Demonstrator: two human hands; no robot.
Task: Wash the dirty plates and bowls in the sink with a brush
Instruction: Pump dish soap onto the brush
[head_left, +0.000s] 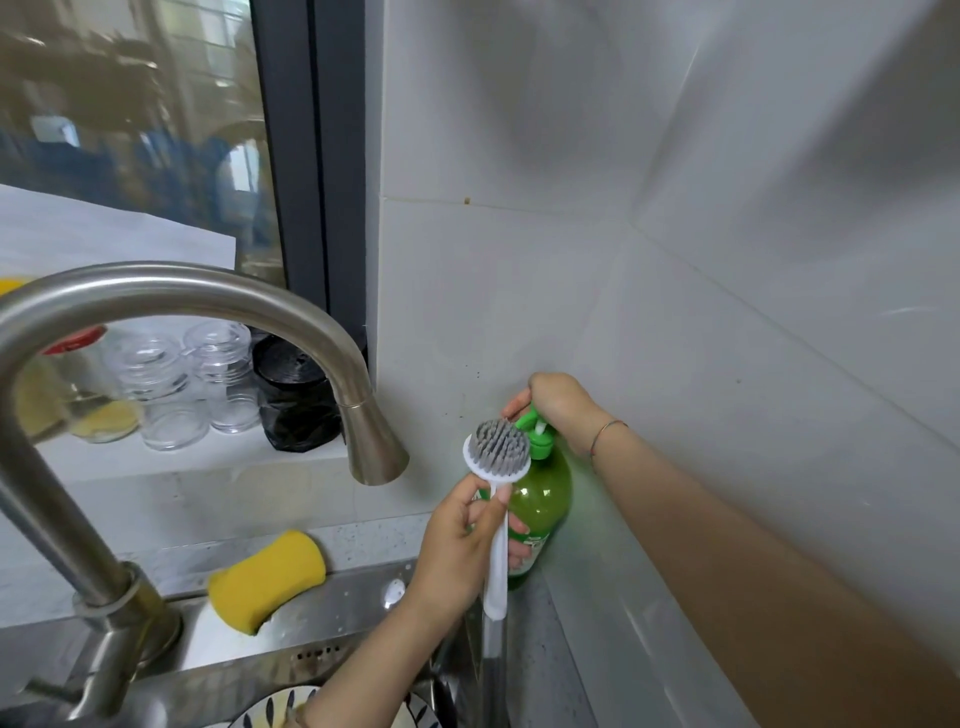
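Brush (500, 446) at centre frame, head view only: bristles face up, white handle running down toward 6 o'clock. Left hand (457, 540) grips the handle just below the head, thumb across the stem. Bristle pad sits directly under the nozzle of the pump (535, 431) on the green soap bottle (543, 493), which stands in the tiled corner at about 4 o'clock from the faucet (182, 291) spout. Right hand (558, 402) is curled over the pump top, wrist raised. No soap visible on the bristles; too small to tell for sure.

Patterned plate (270, 706) lies low in the sink (337, 623) at 6–7 o'clock, mostly cut off by the frame edge. No bowls in view. Yellow sponge (267, 579) rests on the sink ledge at 8 o'clock; glass jars (171, 384) on the sill at 9–10 o'clock.

Judgement: soap-loading step, washing not yet begun. To do it well, keep the bristles level and close under the nozzle, press the pump straight down so the bottle does not tip, and use one short stroke.
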